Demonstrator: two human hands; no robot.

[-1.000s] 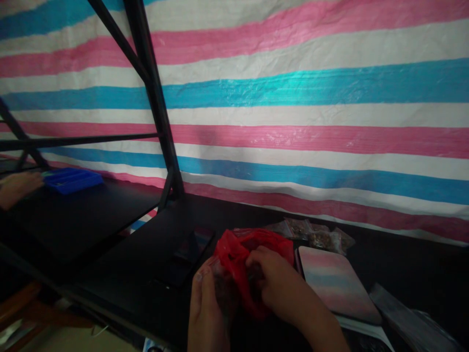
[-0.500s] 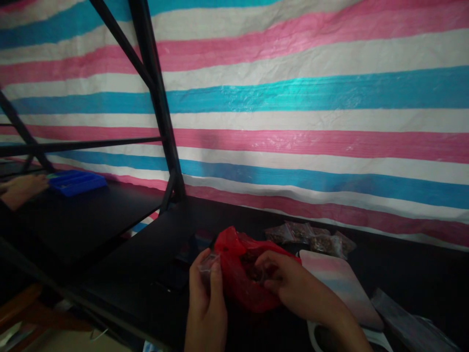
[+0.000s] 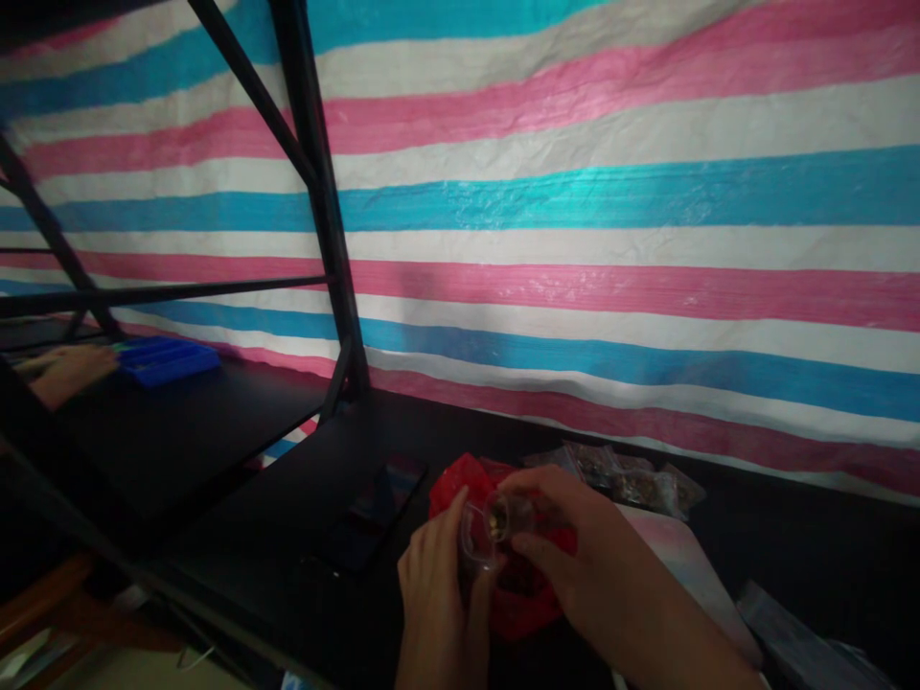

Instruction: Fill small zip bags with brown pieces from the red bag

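Between the thumb and fingers of my left hand [image 3: 442,565] is a small clear plastic bag [image 3: 475,539], its mouth spread open. My right hand [image 3: 575,537] grips a small clear cup [image 3: 509,516], tilted sideways with its rim right at the bag's mouth. Small brownish-gold pieces show inside the cup; their kind is too small to make out. Under and behind both hands lies an open red plastic bag [image 3: 528,618] with dark contents, partly covered by my right hand.
Several filled clear bags [image 3: 639,484] lie behind my right hand. A flat, pale, shiny-topped device [image 3: 690,556] sits to the right, near empty clear bags [image 3: 805,637]. Left is a dark phone [image 3: 380,503]. Another person's hand [image 3: 79,372] is beside a blue tray [image 3: 169,362].
My right hand has come up out of the red bag with the cup and moved to the small bag. The small bag, pinched in my left hand, now gapes open.
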